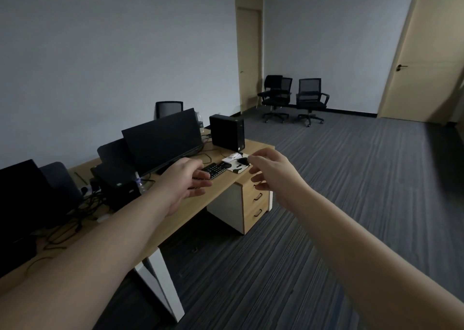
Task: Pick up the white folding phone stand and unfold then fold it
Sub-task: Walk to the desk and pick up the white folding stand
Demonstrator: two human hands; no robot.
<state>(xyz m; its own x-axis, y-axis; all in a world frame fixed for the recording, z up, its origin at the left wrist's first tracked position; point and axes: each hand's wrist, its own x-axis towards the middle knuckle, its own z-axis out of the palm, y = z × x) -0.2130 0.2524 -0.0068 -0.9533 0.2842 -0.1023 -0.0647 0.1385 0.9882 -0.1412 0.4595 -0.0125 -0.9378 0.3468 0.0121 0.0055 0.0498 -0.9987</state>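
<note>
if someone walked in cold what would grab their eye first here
Two bare forearms stretch forward from the bottom corners, the left hand open over the keyboard and the right hand open above the desk's right end. Just past the fingertips, a small white phone stand lies beside a black mouse. Dark monitors line the desk.

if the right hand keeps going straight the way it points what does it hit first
Probably the black mouse on the desk, with the white phone stand just beyond; the right hand is open, and depth is hard to judge.
</note>
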